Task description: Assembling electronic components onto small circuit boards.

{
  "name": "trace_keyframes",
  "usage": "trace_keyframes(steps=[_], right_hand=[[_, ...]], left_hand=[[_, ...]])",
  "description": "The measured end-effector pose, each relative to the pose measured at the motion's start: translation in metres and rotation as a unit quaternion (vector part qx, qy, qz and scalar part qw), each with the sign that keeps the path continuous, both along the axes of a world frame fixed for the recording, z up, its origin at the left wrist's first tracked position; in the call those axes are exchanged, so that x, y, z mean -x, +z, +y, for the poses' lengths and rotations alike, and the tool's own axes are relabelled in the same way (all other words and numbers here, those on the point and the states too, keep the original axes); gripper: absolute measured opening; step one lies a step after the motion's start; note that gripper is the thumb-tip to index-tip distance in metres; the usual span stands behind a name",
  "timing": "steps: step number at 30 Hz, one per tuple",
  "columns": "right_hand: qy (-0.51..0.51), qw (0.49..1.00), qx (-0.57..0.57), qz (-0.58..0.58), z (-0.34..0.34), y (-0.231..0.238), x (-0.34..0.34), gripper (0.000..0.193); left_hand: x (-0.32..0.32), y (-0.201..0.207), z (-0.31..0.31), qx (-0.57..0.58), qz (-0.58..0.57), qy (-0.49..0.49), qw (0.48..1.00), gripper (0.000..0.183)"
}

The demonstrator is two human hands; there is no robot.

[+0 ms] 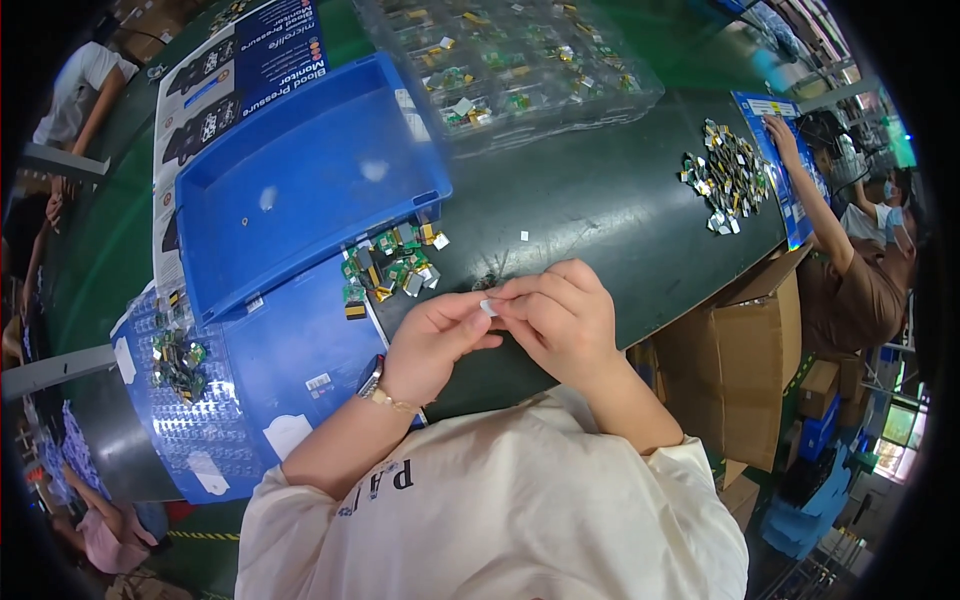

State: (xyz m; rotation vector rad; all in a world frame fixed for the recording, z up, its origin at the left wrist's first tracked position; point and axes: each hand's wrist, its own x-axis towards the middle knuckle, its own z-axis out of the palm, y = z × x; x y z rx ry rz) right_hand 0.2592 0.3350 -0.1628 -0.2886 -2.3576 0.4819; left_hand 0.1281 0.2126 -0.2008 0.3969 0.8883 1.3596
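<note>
My left hand (432, 338) and my right hand (562, 318) meet over the near part of the dark green table (590, 200). Between their fingertips they pinch a small whitish piece (488, 308), partly covered by the fingers; its exact kind is too small to make out. Just beyond my left hand lies a loose heap of small green circuit boards (395, 262) with silver and black parts. A small dark thing (484, 282) shows behind my fingertips, mostly hidden. Farther off, a tiny white square (524, 236) lies flat on the table.
An empty blue bin (300, 190) stands left of the heap. Stacked clear trays (520, 75) of small boards fill the far side. Another pile of parts (730, 175) lies right, near a co-worker's arm (815, 200). A cardboard box (735, 360) stands against the table's right edge.
</note>
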Motion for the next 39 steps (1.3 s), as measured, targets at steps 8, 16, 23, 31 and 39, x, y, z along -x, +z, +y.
trace_keyframes(steps=[8,16,23,31,39], right_hand=[[0.097,0.986,0.129,-0.040,0.006,0.002,-0.006,0.032],[0.220,0.956,0.164,-0.105,0.033,0.029,0.013,0.032],[0.173,0.980,0.092,-0.035,0.035,0.034,0.098,0.042],[0.157,0.981,0.087,-0.074,0.035,0.027,0.052,0.036],[0.213,0.867,0.413,-0.178,0.034,0.020,-0.009,0.032]], left_hand=[[-0.001,0.002,0.005,-0.019,0.034,0.097,0.995,0.034],[0.003,0.002,0.002,-0.038,0.028,0.150,0.988,0.032],[0.004,0.008,0.004,-0.005,0.022,0.162,0.987,0.031],[-0.001,0.005,0.000,-0.057,0.050,0.006,0.997,0.023],[-0.002,0.014,0.000,-0.097,0.034,-0.040,0.994,0.029]])
